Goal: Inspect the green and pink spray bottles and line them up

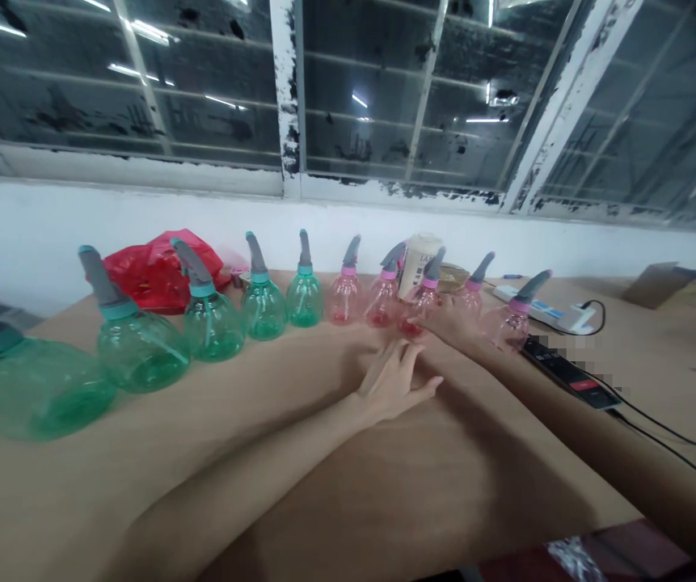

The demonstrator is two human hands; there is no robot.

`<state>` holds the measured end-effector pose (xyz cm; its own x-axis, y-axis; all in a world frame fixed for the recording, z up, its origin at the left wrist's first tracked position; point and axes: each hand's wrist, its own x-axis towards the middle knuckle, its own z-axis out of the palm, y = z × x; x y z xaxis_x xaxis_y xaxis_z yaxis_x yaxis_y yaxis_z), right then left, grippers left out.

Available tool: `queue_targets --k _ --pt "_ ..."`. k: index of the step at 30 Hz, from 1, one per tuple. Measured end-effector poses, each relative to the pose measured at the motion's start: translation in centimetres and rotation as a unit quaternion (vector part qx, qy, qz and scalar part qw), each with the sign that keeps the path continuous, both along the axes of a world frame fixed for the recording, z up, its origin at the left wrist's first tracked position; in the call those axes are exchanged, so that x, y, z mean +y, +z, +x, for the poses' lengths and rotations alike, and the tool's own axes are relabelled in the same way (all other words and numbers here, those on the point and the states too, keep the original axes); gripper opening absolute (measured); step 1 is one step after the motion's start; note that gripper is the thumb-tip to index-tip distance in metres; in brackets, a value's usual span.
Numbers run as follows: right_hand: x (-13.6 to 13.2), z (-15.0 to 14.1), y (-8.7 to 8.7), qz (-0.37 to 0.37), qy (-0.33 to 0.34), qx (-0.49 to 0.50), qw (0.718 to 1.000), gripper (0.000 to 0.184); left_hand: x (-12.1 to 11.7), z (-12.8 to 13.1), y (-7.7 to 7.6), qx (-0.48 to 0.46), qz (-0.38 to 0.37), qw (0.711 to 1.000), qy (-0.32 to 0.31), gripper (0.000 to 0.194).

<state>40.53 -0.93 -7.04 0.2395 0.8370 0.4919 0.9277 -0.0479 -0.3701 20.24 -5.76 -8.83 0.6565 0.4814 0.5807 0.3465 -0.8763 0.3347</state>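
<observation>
Spray bottles with grey trigger heads stand in a curved row on the table. At the left are several green ones, among them a green spray bottle (266,311); at the right are several pink ones. My right hand (449,322) has its fingers around the body of a pink spray bottle (428,296), partly covering it. On either side of it stand another pink spray bottle (380,301) and one partly behind my right hand. My left hand (393,381) is over the tabletop in front of the pink bottles, fingers bent forward and thumb apart, holding nothing.
A red plastic bag (162,271) lies behind the green bottles. Behind the pink ones stands a pale printed container (420,263). To the right are a white power strip (557,311), a black phone (569,373) with cables, and a cardboard box (663,284). A wall and windows rise behind the table.
</observation>
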Motion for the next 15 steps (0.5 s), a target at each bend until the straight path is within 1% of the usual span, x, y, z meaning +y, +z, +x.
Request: queue_targets --k 3,6,10,15 --pt "0.5 -0.2 0.0 0.0 -0.007 -0.008 1.0 0.062 0.0 0.0 0.0 0.007 -0.002 1.0 -0.001 0.046" --pt "0.3 -0.1 -0.2 0.003 -0.006 -0.012 1.0 0.062 0.0 0.1 -0.1 0.013 -0.007 1.0 0.002 0.045" --pt "-1.3 0.8 0.0 0.022 -0.018 0.001 1.0 0.06 0.1 0.1 -0.1 0.02 -0.01 1.0 0.003 0.046" --pt "-3.1 2.9 1.1 0.07 -0.061 0.01 0.996 0.066 0.1 0.2 0.0 0.028 -0.015 0.999 0.005 0.047"
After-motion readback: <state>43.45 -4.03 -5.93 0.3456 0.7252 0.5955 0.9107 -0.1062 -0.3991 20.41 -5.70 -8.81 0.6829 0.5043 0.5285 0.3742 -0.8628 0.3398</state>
